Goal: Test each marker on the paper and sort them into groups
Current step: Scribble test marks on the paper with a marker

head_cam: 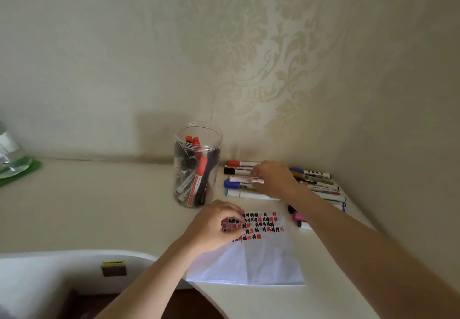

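a marker (246, 179) with a white barrel is pinched by the right hand (273, 179) over a row of capped markers (239, 169) lying far right on the table (99, 209). more markers (316, 181) are laid out right of the hand, by the wall. the paper (263, 256), covered in red and black test marks, is pressed flat near the table edge by the left hand (214, 224), fingers bent onto it. a clear jar (196, 164) holding markers is stood just left of the row.
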The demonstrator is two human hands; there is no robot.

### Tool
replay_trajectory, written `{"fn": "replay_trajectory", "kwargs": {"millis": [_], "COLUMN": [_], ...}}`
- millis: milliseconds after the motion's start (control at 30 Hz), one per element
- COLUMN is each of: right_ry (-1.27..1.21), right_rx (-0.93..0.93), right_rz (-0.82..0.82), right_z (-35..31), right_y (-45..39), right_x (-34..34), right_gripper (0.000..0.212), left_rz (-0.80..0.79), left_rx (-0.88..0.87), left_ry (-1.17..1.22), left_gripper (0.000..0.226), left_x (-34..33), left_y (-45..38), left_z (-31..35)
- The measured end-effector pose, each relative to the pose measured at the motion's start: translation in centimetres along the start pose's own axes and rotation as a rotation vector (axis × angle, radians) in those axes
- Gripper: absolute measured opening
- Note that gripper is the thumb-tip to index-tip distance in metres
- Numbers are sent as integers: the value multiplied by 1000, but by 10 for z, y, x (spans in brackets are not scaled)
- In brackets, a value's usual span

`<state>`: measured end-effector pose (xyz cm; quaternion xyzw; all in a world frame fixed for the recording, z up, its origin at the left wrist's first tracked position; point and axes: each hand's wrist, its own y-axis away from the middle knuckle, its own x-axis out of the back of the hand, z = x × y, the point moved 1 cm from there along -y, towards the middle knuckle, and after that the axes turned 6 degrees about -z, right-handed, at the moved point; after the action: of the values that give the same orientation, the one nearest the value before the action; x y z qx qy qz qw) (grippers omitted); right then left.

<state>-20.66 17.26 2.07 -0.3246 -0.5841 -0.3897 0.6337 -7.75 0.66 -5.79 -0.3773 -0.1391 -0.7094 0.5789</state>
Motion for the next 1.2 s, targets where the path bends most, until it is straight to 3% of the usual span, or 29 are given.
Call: {"fn": "replay_trajectory", "kwargs": {"millis": [300,600,733,900,1000,1100,1200], "right_ry": [-35,155,-78,-461,-649,-816,-676], "right_rx": [89,83,-31,-92,-161,-235,-251], "right_rz": [-14,149,300,123,47,35,69], "right_z": [-8,-16,-2,13,16,17,15], "right_y": [11,13,34,81,107,125,132], "right_x": [-22,-19,11,18,7,-4,-13], "right_gripper": [41,28,22,30,29,23,18], "left_rz": [-6,-21,-84,-214,-84,71,48], "left_rx": [-8,-52,-23,182,135,16,-11], "left_ry": [-7,-103,-178,-138,17,-15,-73], "left_gripper": [21,27,35,61,52,39,35], "left_x": [0,-1,-1,2,3,3,1], "left_y": [-1,-1,-3,-20,-25,-17,-5], "left_z": [-3,-4,1,12,28,39,42]}}
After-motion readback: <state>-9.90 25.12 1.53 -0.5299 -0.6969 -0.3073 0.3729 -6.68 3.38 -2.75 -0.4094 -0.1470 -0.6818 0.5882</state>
